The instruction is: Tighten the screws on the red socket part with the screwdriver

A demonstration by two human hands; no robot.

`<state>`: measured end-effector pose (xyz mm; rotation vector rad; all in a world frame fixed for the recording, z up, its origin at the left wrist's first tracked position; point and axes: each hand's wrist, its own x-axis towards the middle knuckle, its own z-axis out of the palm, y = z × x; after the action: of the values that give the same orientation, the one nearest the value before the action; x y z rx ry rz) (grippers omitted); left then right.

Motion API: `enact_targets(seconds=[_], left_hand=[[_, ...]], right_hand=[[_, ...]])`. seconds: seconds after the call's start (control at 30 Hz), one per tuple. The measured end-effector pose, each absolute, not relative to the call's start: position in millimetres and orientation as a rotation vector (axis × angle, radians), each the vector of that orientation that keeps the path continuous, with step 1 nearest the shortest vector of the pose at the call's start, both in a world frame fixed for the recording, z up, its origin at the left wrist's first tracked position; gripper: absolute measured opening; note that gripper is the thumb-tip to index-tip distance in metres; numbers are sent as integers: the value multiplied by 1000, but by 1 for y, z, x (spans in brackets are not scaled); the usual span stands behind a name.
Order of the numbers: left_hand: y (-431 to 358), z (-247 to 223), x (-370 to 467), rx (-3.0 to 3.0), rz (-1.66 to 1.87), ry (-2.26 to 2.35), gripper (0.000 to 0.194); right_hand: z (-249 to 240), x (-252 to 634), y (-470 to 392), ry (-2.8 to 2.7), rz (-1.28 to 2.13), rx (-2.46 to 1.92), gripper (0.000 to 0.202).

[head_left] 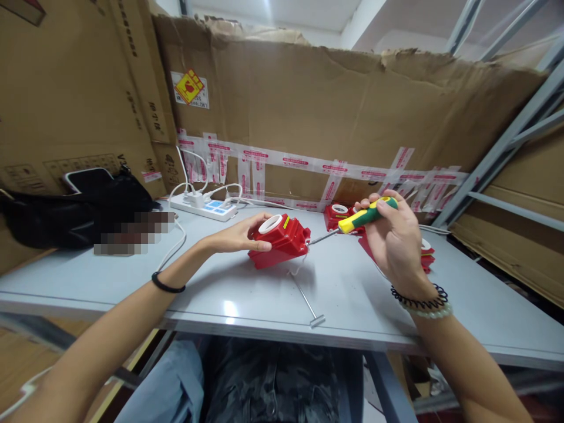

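Note:
My left hand (238, 238) grips the left side of a red plastic housing (282, 244) with a white round opening on top, tilted on the grey table (352, 294). My right hand (394, 238) holds a green and yellow screwdriver (368, 214) nearly level. Its metal shaft points left, and the tip touches the right side of the housing. A thin metal rod with a T-shaped end (308, 305) lies on the table in front of the housing.
More red parts (337, 214) lie behind my right hand. A white power strip (205, 207) with cables sits at the back, a black bag (74, 214) at the left. Cardboard walls (308, 100) enclose the table; a metal shelf frame (506, 147) stands at the right.

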<state>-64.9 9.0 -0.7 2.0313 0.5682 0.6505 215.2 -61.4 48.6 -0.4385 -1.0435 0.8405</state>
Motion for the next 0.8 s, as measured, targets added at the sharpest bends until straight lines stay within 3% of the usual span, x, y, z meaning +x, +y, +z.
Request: enact_targets(seconds=[0.8], left_hand=[[5, 3, -66, 1987, 655, 523, 64]], right_hand=[[44, 216, -52, -856, 947, -529, 25]])
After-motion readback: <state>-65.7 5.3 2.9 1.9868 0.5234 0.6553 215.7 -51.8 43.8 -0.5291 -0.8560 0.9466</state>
